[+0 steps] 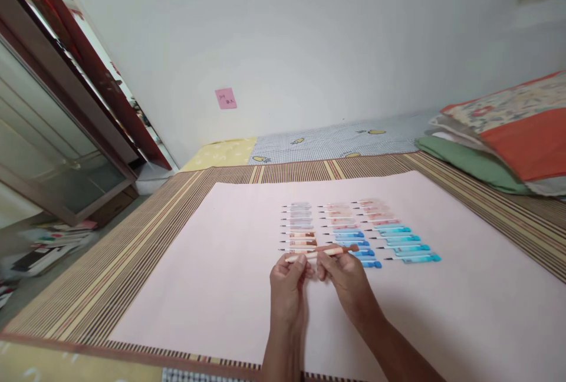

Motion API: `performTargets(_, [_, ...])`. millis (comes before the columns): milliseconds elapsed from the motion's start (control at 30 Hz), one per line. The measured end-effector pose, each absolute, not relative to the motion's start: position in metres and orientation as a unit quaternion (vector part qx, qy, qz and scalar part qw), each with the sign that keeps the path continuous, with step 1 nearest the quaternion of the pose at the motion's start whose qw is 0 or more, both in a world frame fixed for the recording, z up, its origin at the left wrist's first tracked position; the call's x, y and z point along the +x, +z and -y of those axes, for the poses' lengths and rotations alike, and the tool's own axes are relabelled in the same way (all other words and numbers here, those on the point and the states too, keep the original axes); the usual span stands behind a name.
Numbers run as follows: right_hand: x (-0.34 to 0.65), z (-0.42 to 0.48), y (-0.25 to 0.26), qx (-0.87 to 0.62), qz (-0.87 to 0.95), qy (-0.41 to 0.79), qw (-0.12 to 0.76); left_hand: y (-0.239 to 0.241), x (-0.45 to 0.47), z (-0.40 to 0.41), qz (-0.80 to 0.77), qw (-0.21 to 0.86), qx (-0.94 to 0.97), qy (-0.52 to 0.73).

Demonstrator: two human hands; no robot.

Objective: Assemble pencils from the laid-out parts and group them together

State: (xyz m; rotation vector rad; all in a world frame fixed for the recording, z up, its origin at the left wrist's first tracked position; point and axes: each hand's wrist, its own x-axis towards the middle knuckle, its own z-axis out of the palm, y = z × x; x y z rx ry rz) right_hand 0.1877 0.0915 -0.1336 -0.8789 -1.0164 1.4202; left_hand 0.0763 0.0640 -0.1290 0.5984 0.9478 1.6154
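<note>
Both hands hold one slim pen (pixel 325 253), cream at the left and brown at the right, roughly level above the sheet. My left hand (pixel 288 273) pinches its cream end between thumb and fingers. Around its middle and brown part, my right hand (pixel 342 270) is closed, with the fingers partly hiding the barrel. Just beyond my hands lie several pens in three columns, tips pointing left: brown pens (pixel 303 243) and grey pens (pixel 301 214) in the left column, dark blue pens (pixel 351 234) in the middle one, turquoise pens (pixel 409 248) and pale pink pens (pixel 375 216) at the right.
A large pale pink sheet (pixel 198 276) lies on a striped mat (pixel 145 223). Folded bedding (pixel 522 128) is stacked at the right, against the wall side. A pink note (pixel 226 98) is stuck to the white wall. At the left stands a glass-panelled door (pixel 57 128).
</note>
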Motion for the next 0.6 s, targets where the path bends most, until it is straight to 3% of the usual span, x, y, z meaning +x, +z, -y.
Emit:
performTargets(200, [0.187,-0.086,-0.124,-0.356,0.386,0.654,0.545,-0.127,0.071,-0.059,-0.425,0.496,0.335,0.679])
performTargets(433, [0.178,-0.081,-0.125,-0.344,0.397,0.639,0.562,-0.126,0.08,-0.064,-0.341,0.578,0.228,0.705])
performTargets(600, [0.185,-0.081,-0.127,-0.268,0.388,0.716,0.515,-0.126,0.068,-0.066,-0.341,0.572,0.154,0.73])
